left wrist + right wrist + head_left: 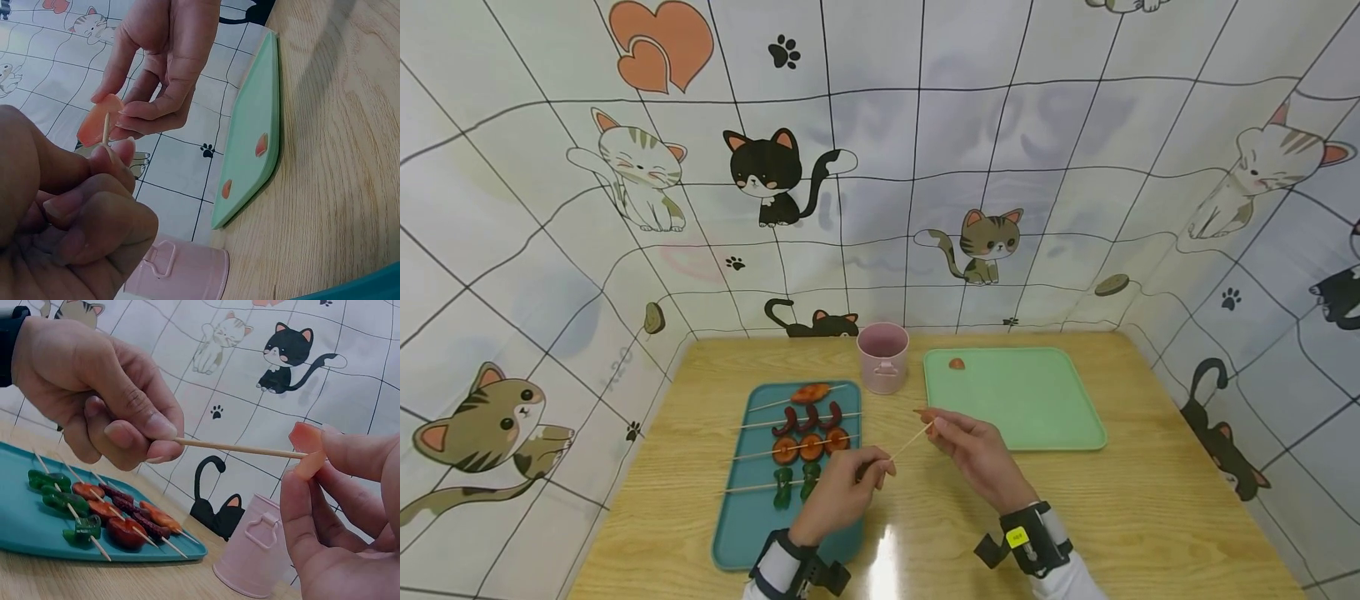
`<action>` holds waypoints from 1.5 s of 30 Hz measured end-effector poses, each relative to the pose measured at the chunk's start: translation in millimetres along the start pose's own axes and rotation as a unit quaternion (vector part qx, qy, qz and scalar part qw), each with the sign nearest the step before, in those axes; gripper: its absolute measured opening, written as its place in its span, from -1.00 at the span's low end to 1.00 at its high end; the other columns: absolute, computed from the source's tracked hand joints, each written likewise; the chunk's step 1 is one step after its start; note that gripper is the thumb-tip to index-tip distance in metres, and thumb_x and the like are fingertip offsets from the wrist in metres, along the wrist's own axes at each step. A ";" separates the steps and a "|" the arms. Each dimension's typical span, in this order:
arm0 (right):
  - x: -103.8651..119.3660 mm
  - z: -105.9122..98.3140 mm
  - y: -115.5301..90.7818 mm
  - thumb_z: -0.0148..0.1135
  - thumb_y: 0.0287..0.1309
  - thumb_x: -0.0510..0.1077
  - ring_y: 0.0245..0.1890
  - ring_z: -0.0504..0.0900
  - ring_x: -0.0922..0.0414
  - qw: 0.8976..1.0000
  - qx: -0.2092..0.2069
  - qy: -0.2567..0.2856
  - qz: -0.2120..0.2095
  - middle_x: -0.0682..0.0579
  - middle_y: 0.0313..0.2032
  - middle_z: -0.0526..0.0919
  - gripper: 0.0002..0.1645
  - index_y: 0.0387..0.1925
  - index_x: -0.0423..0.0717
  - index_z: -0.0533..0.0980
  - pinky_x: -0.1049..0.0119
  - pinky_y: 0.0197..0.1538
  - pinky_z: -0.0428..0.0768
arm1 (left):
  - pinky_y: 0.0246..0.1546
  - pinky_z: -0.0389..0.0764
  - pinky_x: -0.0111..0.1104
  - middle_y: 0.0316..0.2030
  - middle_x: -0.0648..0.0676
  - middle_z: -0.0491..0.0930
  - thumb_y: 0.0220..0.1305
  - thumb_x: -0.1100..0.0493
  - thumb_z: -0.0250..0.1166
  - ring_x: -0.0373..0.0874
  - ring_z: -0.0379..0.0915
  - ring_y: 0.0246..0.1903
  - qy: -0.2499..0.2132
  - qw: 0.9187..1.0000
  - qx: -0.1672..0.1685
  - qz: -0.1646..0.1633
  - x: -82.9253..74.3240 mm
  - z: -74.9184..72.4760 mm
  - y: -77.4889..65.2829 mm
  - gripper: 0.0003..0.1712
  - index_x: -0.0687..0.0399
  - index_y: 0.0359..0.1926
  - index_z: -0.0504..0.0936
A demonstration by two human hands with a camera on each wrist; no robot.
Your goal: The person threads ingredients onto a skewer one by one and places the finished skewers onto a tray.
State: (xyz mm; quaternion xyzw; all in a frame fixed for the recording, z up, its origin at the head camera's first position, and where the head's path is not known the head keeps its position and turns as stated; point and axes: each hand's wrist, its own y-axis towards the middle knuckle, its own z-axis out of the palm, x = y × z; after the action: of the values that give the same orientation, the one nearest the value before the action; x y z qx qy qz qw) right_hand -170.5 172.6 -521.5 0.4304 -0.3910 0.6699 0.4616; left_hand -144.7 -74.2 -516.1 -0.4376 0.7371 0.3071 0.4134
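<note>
My left hand (844, 492) pinches a thin wooden skewer (237, 447) between thumb and fingers, its far end pointing at the other hand. With thumb and fingertips, my right hand (979, 454) holds a thin, flat orange-pink slice (309, 451), whose kind does not show clearly. The skewer's tip is right at the slice, overlapping its face in the left wrist view. Both hands are raised between the teal tray (730, 533) and the light green tray (1022, 400). Two small orange-pink pieces lie on the green tray, one piece (261, 145) nearer its long edge, another piece (227, 189) by the corner.
On the teal tray lie several loaded skewers: green pepper pieces (782, 487), round reddish slices (812, 447), dark red curved pieces (810, 417) and one orange piece (810, 393). A pink cup (883, 367) stands at the back between the trays. Cat-patterned cloth walls (880, 208) surround the wooden table.
</note>
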 end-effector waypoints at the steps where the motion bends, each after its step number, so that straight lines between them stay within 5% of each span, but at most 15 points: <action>1: -0.6 0.5 -0.3 0.26 0.43 -0.08 0.14 0.63 0.21 1.000 0.000 -0.012 -0.003 0.08 0.18 0.66 -0.46 0.29 -0.32 0.50 0.36 0.27 0.55 | -0.52 0.42 -0.49 -0.53 -0.08 0.54 0.54 0.29 0.12 -0.38 0.37 -0.56 0.000 1.000 -0.001 0.000 0.2 0.0 -0.2 -0.72 -0.05 -0.22 0.74; 10: -4.6 5.9 -4.9 0.35 0.34 0.00 0.22 0.63 0.18 0.996 -0.031 -0.085 -0.002 -0.01 0.26 0.61 -0.39 0.28 -0.27 0.53 0.36 0.27 0.55 | -0.48 0.48 -0.47 -0.53 0.03 0.58 0.54 0.29 0.13 -0.39 0.39 -0.56 0.005 1.000 -0.007 0.005 2.8 0.9 -1.4 -0.73 -0.03 -0.22 0.74; 18: -10.7 9.6 -5.4 0.34 0.35 -0.10 0.26 0.55 0.13 0.998 -0.040 -0.042 0.007 -0.16 0.19 0.32 -0.47 0.24 -0.32 0.55 0.33 0.28 0.56 | -0.42 0.55 -0.47 -0.50 0.08 0.63 0.51 0.29 0.17 -0.41 0.41 -0.52 0.010 0.999 -0.030 0.026 5.4 3.4 -4.1 -0.77 0.07 -0.22 0.76; 28: -17.5 12.5 -4.6 0.29 0.38 -0.20 0.20 0.57 0.23 0.999 -0.048 0.016 0.003 0.05 0.03 0.12 -0.48 0.25 -0.43 0.47 0.35 0.26 0.57 | -0.45 0.53 -0.47 -0.52 0.00 0.62 0.52 0.28 0.17 -0.42 0.40 -0.54 0.013 0.999 -0.039 0.024 7.5 3.0 -4.0 -0.76 -0.01 -0.24 0.76; 34: -19.2 15.3 -5.4 0.30 0.37 -0.23 0.17 0.57 0.22 0.998 -0.042 0.036 0.001 -0.09 0.35 -0.02 -0.60 0.18 -0.29 0.59 0.36 0.24 0.58 | -0.47 0.52 -0.47 -0.54 -0.06 0.58 0.53 0.27 0.15 -0.41 0.39 -0.55 0.006 0.999 -0.037 0.025 5.5 1.6 -4.7 -0.73 -0.05 -0.25 0.75; 42: -20.3 17.4 -4.2 0.27 0.38 -0.26 0.20 0.57 0.22 0.998 -0.036 0.048 -0.008 -0.06 0.31 -0.04 -0.71 0.07 -0.23 0.67 0.36 0.24 0.58 | -0.44 0.54 -0.45 -0.50 -0.07 0.61 0.55 0.26 0.13 -0.39 0.42 -0.53 0.000 0.999 -0.032 0.011 5.3 1.8 -4.4 -0.72 -0.03 -0.22 0.75; 45: -22.0 18.7 -4.4 0.29 0.38 -0.21 0.23 0.56 0.24 0.999 -0.026 0.023 -0.002 -0.28 0.45 0.06 -0.77 -0.02 -0.21 0.71 0.36 0.24 0.58 | -0.45 0.54 -0.44 -0.50 -0.03 0.62 0.56 0.25 0.13 -0.38 0.43 -0.54 -0.004 0.999 -0.031 0.012 5.7 2.5 -3.1 -0.72 -0.03 -0.22 0.76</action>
State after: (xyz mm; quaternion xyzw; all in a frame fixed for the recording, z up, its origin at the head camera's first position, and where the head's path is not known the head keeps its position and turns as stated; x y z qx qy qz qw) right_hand -157.8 150.3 -535.5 0.4033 -0.3964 0.6684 0.4832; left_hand -142.6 -75.6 -522.5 -0.4400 0.7306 0.3368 0.3990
